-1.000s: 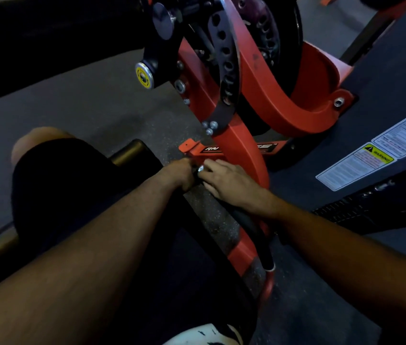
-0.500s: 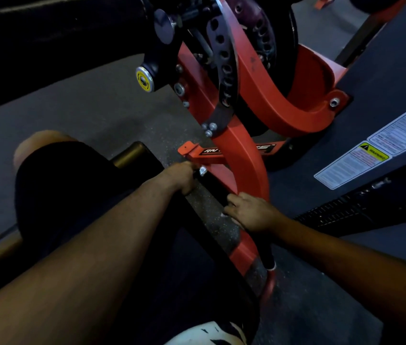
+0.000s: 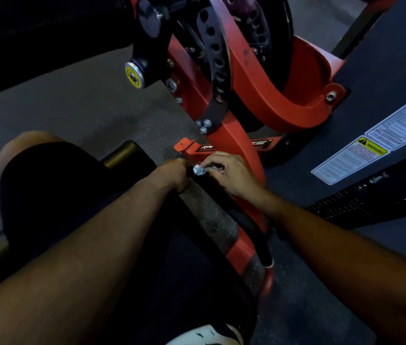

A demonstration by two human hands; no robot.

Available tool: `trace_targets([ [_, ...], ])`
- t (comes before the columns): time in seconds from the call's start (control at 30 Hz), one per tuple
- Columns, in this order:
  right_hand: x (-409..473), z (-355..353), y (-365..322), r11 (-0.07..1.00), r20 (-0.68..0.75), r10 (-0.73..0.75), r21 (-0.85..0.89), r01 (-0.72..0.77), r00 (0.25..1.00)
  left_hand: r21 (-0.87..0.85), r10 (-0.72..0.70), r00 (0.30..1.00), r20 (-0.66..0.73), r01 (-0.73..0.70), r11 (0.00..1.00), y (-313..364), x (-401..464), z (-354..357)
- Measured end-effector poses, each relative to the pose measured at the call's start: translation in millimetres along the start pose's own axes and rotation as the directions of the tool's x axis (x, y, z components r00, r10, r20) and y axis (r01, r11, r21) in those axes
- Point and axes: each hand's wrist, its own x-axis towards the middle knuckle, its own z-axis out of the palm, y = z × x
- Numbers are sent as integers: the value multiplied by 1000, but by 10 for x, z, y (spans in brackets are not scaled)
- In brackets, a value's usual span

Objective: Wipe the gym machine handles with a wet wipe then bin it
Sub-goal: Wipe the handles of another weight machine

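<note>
So there's two hands down low by the machine, and one black handle bar [image 3: 244, 221] running diagonally from the hands down toward the bottom right, ending at a pale cap. The left hand [image 3: 172, 174] has its grip curled closed around the top end of that handle, knuckles up. The right hand [image 3: 229, 171] sits just beside it, fingers bent and pinching one small crumpled whitish wet wipe [image 3: 200, 169] right at the handle's tip, so the wipe is between the two hands, touching the end of the bar. Only one wipe as far as I can see, and it's pretty blurry. Around that: one red machine frame [image 3: 244, 78] curving up behind the hands, one black perforated plate [image 3: 215, 63] bolted to it with three small bolts at its foot, one yellow-faced knob [image 3: 134, 75] on the left, and two stickers on the dark panel to the right, one a yellow warning label [image 3: 371, 147]. Speckled grey floor [image 3: 72, 100] underneath. My own forearms and a dark-clad knee [image 3: 55, 185] block most of the lower left.
</note>
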Motion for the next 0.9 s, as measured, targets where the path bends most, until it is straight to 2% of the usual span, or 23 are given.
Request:
trace_targets([
  [0.13, -266, 58, 42, 990, -42, 117, 86, -113, 992, -4, -3, 999, -33, 3, 1000, -3, 34, 56],
  [0.23, -445, -92, 79, 1000, 16, 1, 12, -1, 1000, 17, 47, 996, -72, -46, 999, 63, 38, 76],
  [0.33, -610, -234, 190, 994, 105, -92, -49, 97, 990, 77, 95, 994, -48, -91, 993, 92, 24, 78],
  [0.53, -1061, -260, 425, 993, 106, -72, -86, 81, 992, 84, 116, 991, -62, -111, 990, 66, 40, 81],
  [0.6, -1116, -295, 450, 995, 150, -52, -80, 65, 987, 84, 123, 990, -65, -117, 990, 47, 50, 88],
  [0.7, -978, -413, 425, 988, 213, -81, -115, 107, 974, 85, 128, 990, -66, -123, 989, 25, 57, 95],
  [0.9, -665, -310, 173, 971, 190, -171, -134, 199, 967, 76, 118, 991, -63, -113, 991, 15, 85, 97],
])
